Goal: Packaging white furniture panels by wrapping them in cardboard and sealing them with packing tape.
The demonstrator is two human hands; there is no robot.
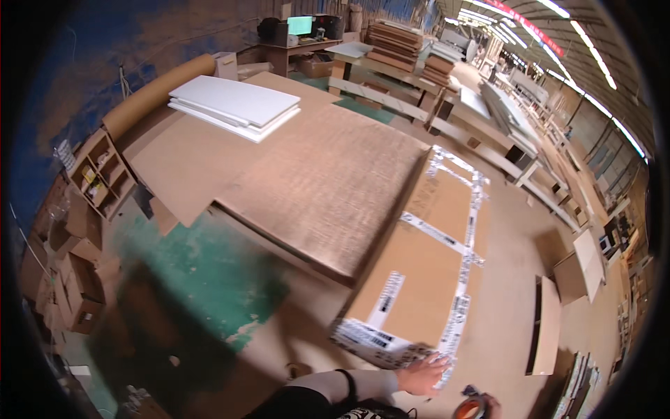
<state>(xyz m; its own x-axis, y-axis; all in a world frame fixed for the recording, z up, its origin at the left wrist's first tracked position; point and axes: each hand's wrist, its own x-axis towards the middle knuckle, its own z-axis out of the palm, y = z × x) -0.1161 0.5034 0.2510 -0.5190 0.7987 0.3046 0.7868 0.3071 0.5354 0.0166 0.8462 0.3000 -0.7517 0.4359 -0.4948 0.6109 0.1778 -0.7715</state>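
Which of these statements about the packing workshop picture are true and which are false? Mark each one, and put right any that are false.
1. The left hand rests on the near corner of the taped cardboard package. True.
2. The right hand holds a tape roll. True.
3. The white boards lie on top of the taped package. False: they lie on a brown sheet farther off, to the left, apart from the package.
4. The floor patch left of the package is red. False: it is green.
5. A small wooden shelf stands at the left. True.
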